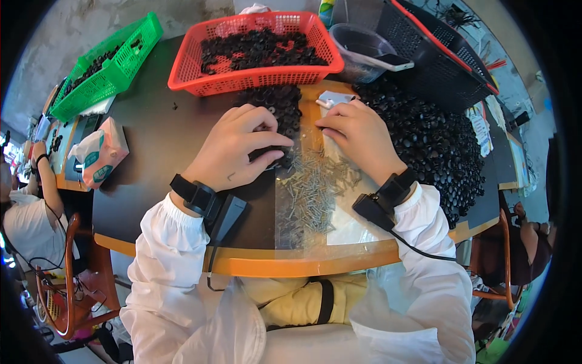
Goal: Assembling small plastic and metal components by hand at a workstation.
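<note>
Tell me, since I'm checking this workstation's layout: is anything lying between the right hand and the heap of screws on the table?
Nothing visible does. The right hand rests at the upper edge of the screws, which spread toward the person. The left hand lies to the side on small black parts.

Tissue pack (pixel 100 151): soft rect., pink w/ white and teal patches, on dark tabletop, left of left hand. Phone (pixel 394 62): dark screen, lying across rim of clear bowl, top centre-right. Printed paper sheets (pixel 482 130): right table edge.
</note>
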`<move>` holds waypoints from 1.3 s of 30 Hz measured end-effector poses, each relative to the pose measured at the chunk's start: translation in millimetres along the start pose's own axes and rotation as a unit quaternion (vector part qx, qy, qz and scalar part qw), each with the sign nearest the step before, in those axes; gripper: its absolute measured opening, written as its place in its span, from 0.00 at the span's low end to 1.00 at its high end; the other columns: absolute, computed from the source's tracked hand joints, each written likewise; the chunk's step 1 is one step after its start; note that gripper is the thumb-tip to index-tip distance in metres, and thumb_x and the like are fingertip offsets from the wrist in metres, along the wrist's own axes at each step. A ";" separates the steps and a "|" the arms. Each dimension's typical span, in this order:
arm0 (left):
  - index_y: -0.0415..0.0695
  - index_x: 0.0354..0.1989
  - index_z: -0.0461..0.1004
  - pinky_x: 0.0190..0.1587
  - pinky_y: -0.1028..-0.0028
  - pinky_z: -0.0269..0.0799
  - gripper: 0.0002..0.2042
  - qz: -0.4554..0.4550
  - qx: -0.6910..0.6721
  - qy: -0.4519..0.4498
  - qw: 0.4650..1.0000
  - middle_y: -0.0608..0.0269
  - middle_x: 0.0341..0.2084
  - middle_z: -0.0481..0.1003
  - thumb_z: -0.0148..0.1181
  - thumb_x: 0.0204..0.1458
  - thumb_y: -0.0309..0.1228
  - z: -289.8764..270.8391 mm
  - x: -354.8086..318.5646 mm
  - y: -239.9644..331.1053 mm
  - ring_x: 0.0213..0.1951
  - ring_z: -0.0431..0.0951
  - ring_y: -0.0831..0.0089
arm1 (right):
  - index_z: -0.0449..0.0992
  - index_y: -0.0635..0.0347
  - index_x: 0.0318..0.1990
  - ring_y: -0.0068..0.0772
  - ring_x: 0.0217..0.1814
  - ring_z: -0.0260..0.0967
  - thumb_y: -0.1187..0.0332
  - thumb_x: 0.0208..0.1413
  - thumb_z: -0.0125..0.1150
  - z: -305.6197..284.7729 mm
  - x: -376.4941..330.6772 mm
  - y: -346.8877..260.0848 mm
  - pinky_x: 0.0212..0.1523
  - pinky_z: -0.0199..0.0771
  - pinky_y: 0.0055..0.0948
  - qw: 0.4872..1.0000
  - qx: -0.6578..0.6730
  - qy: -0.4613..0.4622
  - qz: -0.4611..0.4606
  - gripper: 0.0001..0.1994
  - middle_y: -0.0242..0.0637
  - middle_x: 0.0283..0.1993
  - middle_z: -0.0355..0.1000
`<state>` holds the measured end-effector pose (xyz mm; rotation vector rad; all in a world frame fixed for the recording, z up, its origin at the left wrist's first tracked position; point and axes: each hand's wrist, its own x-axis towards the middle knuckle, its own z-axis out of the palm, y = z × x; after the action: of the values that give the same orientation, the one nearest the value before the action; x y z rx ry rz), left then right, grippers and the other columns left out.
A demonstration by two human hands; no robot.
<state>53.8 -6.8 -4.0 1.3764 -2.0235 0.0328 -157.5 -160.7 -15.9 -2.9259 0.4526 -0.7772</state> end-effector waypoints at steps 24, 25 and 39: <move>0.42 0.41 0.78 0.43 0.69 0.71 0.13 -0.060 -0.107 0.041 0.992 0.59 0.36 0.76 0.64 0.45 0.23 15.8 -0.7 9.0 0.39 0.75 0.63 | 0.80 0.52 0.29 0.34 0.40 0.65 0.66 0.41 0.67 -6.2 -8.0 -32.1 0.44 0.65 0.33 0.997 0.073 -0.029 -0.020 0.06 0.26 0.31 0.71; 0.42 0.41 0.78 0.43 0.69 0.71 0.13 -0.062 -0.109 0.047 0.991 0.60 0.35 0.75 0.64 0.45 0.23 16.0 -0.4 9.9 0.39 0.75 0.64 | 0.79 0.52 0.29 0.34 0.40 0.65 0.66 0.41 0.66 -5.5 -8.3 -33.0 0.44 0.65 0.33 0.997 0.075 -0.026 -0.016 0.06 0.26 0.31 0.71; 0.37 0.34 0.73 0.40 0.78 0.66 0.05 -0.270 -0.282 0.118 0.913 0.63 0.31 0.70 0.49 0.53 0.20 17.0 1.1 17.6 0.34 0.70 0.74 | 0.75 0.53 0.28 0.37 0.36 0.65 0.70 0.43 0.64 -3.6 -10.4 -32.9 0.40 0.65 0.35 0.995 0.091 -0.031 -0.003 0.04 0.30 0.29 0.69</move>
<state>30.2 -6.4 -10.5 1.4056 -1.2541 -0.5603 -159.3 -126.1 -12.7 -2.7742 0.3489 -0.6862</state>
